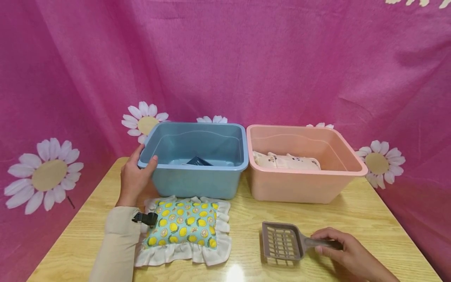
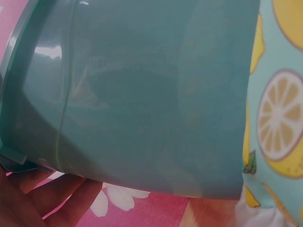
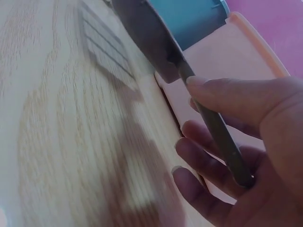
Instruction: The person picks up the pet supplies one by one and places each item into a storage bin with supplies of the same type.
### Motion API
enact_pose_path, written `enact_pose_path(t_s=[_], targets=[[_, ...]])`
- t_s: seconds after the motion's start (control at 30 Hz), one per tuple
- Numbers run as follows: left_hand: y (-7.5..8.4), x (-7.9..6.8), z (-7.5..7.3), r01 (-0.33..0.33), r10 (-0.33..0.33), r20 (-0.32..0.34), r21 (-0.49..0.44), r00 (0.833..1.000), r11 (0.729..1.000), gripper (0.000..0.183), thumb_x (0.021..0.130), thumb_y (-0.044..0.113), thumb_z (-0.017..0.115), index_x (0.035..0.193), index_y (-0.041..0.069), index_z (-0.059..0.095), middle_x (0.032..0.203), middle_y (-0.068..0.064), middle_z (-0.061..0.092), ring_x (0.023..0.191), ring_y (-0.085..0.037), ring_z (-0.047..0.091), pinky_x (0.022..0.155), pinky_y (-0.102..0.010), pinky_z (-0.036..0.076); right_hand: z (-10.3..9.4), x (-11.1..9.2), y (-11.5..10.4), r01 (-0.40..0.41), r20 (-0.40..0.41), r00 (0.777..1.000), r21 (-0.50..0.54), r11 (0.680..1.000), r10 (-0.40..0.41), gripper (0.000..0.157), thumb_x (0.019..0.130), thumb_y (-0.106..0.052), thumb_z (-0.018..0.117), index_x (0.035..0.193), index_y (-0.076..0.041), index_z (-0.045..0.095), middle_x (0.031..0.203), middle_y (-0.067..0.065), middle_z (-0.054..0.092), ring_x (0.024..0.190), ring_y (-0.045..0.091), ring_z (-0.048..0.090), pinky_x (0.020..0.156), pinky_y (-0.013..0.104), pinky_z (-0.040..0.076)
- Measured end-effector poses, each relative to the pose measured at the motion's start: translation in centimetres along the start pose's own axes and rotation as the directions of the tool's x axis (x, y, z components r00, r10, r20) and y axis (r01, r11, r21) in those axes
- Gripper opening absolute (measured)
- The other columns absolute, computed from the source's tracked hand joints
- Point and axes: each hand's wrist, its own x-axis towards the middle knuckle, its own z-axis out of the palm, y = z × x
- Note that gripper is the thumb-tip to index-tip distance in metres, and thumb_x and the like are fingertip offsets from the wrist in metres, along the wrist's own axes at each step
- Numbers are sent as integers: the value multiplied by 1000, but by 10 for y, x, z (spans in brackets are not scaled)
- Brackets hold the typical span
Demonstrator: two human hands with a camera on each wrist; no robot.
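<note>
My right hand [image 1: 347, 252] pinches the handle of a grey-brown litter scoop [image 1: 303, 243] between thumb and fingers. Its slotted head hangs just above the table, casting a shadow in the right wrist view, where the handle [image 3: 220, 137] crosses my palm. At the front left corner of a blue plastic bin [image 1: 193, 182], my left hand [image 1: 134, 176] grips the rim, thumb at the front and fingers along the left side. Those fingers [image 2: 71, 201] partly show in the left wrist view. Inside the blue bin lies a small dark item [image 1: 199, 161], its kind unclear.
A pink bin [image 1: 296, 186] stands right of the blue one and holds a cream printed cloth item [image 1: 287, 161]. In front of the blue bin lies a ruffled lemon-print cushion [image 1: 184, 223]. Everything rests on a wooden table [image 1: 243, 223] before a magenta flowered curtain [image 1: 218, 58].
</note>
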Motion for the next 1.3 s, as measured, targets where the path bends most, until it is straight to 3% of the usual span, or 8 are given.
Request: enact_pose_path(t_s=[0.3,0.53,0.83,1.3], targets=[[2,-1,-1,24,-24,7,-19,1000,1000,71,89,51,59,150,21,38,146,-12,45,127,-40,46,98,-63,39,1,3,-12,-29,-131,991,-14,999,27,20,93,-22,65,110,-13,67,103,2,67,87,8,60,72,22,50],[1,-2,-2,29,-29,-2,-13,1000,1000,69,90,49,59,149,23,38,146,-12,46,127,-39,47,99,-62,39,1,6,-22,-63,-178,982,13,998,64,22,92,-23,65,111,-11,67,104,3,67,86,10,60,72,23,51],[1,-4,-1,38,-37,27,-37,999,999,70,89,51,59,150,24,36,147,-11,44,127,-40,46,96,-63,41,3,9,-28,118,-231,967,33,992,-107,19,92,-6,63,110,-5,66,103,4,67,81,8,62,65,28,54],[2,-5,-1,29,-28,29,-39,999,999,70,90,50,59,151,24,35,147,-12,44,127,-41,46,95,-64,41,3,20,-50,183,-302,936,-25,983,-182,21,89,-3,66,109,-5,67,98,2,68,77,9,63,63,26,55]])
